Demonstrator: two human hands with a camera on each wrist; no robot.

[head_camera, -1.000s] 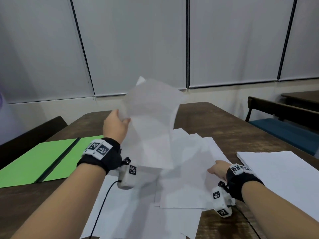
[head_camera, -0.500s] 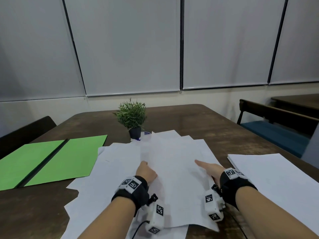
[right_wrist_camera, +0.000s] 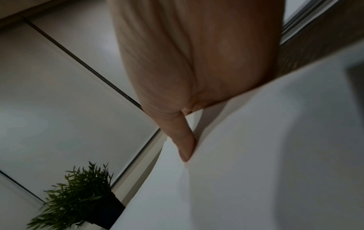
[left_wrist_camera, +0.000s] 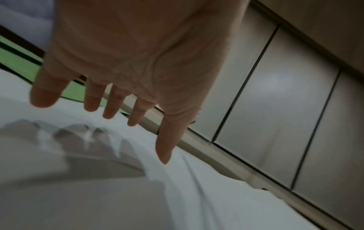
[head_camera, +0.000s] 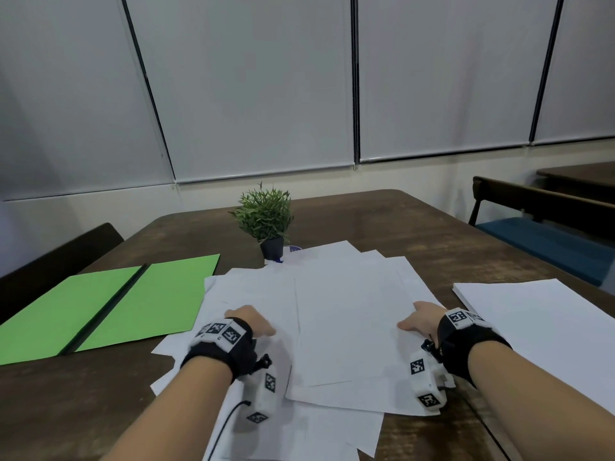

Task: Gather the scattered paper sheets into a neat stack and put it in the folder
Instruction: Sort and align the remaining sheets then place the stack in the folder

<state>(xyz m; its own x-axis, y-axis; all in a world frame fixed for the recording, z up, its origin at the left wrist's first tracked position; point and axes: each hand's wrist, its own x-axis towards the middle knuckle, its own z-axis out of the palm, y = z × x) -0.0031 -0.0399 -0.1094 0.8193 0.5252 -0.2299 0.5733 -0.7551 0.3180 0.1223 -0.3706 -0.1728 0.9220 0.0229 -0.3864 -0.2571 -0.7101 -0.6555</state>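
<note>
Green folder (head_camera: 109, 314) open — no sheets (head_camera: 349, 314) inside

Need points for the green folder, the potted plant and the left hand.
green folder (head_camera: 173, 294), head view, on its right-hand panel.
potted plant (head_camera: 264, 214), head view, on the leaves above the dark pot.
left hand (left_wrist_camera: 138, 51), left wrist view, on the palm; fingers straight over the paper.

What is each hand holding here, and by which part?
Left hand: nothing, fingers straight above the scattered sheets. Right hand grips their right edge.
</note>
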